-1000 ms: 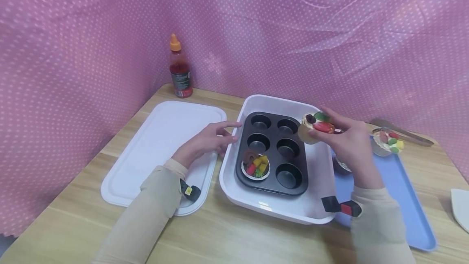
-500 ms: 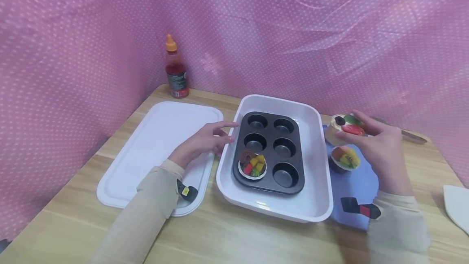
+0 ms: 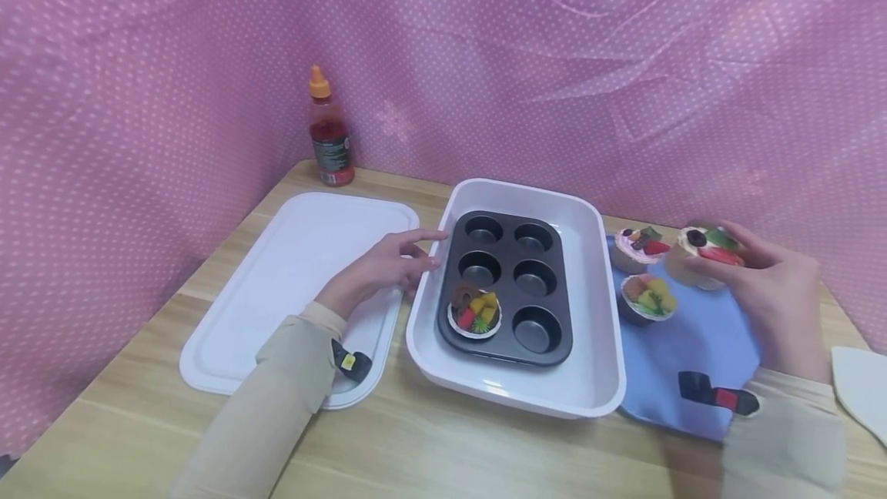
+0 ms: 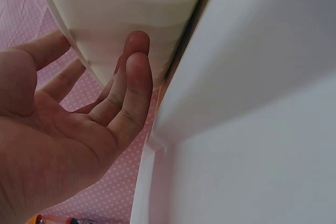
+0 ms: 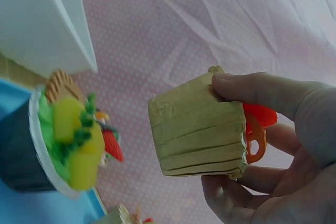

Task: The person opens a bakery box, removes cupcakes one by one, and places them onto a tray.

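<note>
My right hand [image 3: 776,291] holds a toy fruit cupcake [image 3: 682,262] above the blue tray [image 3: 693,368]. Thumb and fingers pinch its beige pleated cup [image 5: 194,129], seen side-on in the right wrist view. On that tray sit a cupcake with yellow and green fruit [image 3: 648,299] and a pink-creamed cupcake [image 3: 632,252] with a strawberry. My left hand [image 3: 377,272] lies at the left rim of the white tub [image 3: 594,360], its fingers loosely bent along the outer wall. Inside the tub is a dark muffin tin [image 3: 506,349], with one fruit-topped cupcake [image 3: 474,314] in its near left cup.
A white lidded or flat tray [image 3: 298,268] lies left of the tub, under my left forearm. The sauce bottle [image 3: 331,137] stands at the back left corner. A white flat piece [image 3: 859,383] lies at the right edge. A pink dotted curtain [image 3: 485,60] hangs behind the table.
My right hand has carried the cupcake right, from over the tub's right rim to above the blue tray, uncovering two cupcakes there. The left hand stays at the tub's rim.
</note>
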The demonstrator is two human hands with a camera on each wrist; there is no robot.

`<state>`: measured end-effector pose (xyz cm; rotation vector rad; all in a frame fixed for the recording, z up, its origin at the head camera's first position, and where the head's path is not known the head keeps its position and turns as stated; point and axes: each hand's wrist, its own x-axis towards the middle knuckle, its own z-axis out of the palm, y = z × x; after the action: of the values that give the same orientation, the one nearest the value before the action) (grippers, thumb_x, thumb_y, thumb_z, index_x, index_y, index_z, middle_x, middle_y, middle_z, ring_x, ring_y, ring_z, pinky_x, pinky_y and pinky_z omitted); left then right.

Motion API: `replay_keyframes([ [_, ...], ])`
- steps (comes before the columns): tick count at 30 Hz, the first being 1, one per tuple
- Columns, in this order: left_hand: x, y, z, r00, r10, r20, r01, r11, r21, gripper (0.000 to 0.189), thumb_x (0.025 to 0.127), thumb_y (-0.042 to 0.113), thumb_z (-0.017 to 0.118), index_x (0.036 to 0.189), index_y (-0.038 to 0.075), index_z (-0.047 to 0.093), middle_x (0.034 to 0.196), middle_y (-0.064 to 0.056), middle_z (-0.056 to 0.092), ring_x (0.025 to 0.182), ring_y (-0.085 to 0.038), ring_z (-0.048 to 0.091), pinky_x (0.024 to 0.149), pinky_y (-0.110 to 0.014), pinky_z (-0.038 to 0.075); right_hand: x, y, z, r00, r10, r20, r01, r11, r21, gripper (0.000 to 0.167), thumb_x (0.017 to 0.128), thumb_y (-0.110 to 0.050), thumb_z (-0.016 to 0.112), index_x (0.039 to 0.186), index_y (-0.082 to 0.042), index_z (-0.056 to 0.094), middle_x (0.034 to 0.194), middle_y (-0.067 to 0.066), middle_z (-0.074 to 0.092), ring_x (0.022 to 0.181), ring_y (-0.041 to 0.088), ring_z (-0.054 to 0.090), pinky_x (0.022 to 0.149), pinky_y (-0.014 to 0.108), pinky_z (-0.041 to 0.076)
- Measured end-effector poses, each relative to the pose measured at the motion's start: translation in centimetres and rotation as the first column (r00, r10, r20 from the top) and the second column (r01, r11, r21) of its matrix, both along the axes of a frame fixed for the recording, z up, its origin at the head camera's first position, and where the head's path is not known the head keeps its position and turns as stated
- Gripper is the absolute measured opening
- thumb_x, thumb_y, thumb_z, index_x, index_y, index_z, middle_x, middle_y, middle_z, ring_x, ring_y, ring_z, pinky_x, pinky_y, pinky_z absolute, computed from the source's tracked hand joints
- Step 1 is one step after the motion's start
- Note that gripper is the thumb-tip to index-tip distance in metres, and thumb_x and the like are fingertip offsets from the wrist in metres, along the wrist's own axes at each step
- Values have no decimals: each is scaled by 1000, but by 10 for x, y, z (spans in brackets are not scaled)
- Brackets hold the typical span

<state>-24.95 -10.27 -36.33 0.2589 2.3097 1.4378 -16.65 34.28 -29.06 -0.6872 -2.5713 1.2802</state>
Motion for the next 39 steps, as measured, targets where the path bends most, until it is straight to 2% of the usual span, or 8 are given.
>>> replay_keyframes([
  [4, 0, -1, 0, 1000, 0, -2, 0, 1000, -1, 52, 99, 28, 66, 148, 34, 50, 127, -17, 58, 76, -23, 67, 71, -33, 60, 3, 12, 0, 999, -20, 25, 21, 998, -52, 89, 75, -50, 85, 150, -44, 38, 161, 5, 35, 154, 21, 20, 121, 45, 30],
  [11, 0, -1, -2, 1000, -6, -1, 6, 1000, 15, 52, 99, 28, 65, 148, 32, 50, 128, -18, 58, 77, -23, 66, 71, -33, 61, 9, 32, 0, 996, -66, 56, 70, 994, -83, 90, 79, -49, 83, 151, -48, 30, 163, 7, 23, 157, 25, 11, 126, 53, 18],
  [15, -1, -1, -3, 1000, -5, -4, 5, 1000, 16, 52, 99, 28, 66, 148, 32, 50, 128, -18, 58, 77, -23, 67, 70, -34, 61, 13, 40, -2, 995, -88, 52, 91, 994, -65, 88, 76, -47, 86, 149, -48, 37, 116, -25, 70, 139, 20, 36, 92, 30, 48],
  [19, -1, -1, -3, 1000, -8, -6, 8, 1000, 18, 52, 99, 28, 66, 148, 32, 50, 128, -18, 58, 77, -23, 67, 71, -34, 62, 16, 45, -6, 998, -41, 40, 42, 999, -22, 87, 75, -45, 88, 149, -42, 42, 72, -49, 48, 132, 18, 36, 83, 29, 38],
  [26, -1, -1, -3, 1000, -5, -5, 5, 1000, 15, 52, 99, 28, 66, 148, 33, 50, 127, -18, 58, 78, -23, 65, 70, -33, 61, 13, 56, -17, 994, 63, 89, -73, 991, 112, 94, 74, -50, 87, 153, -31, 40, 113, -25, 53, 118, 24, 40, 81, 31, 35],
  [32, -1, -1, -3, 1000, -4, -7, 4, 1000, 12, 52, 99, 28, 66, 148, 33, 50, 127, -17, 58, 78, -23, 65, 71, -33, 61, 13, 69, -34, 975, 208, 76, -214, 973, 87, 90, 78, -43, 86, 153, -35, 38, 114, -32, 52, 130, 26, 36, 102, 48, 38],
  [36, 0, -1, -2, 1000, -5, -6, 5, 1000, 27, 51, 99, 27, 66, 148, 32, 51, 126, -18, 59, 77, -23, 64, 70, -34, 61, 13, 79, -48, 955, 294, 43, -297, 954, 51, 84, 85, -33, 82, 155, -29, 37, 130, -41, 49, 146, 8, 31, 119, 30, 33],
  [39, 1, -1, -1, 1000, -10, -6, 10, 999, 44, 52, 99, 25, 66, 148, 30, 51, 125, -19, 59, 76, -23, 64, 69, -35, 61, 12, 85, -56, 945, 320, 60, -322, 946, 31, 83, 87, -32, 81, 156, -29, 35, 150, -25, 39, 150, 10, 27, 116, 22, 35],
])
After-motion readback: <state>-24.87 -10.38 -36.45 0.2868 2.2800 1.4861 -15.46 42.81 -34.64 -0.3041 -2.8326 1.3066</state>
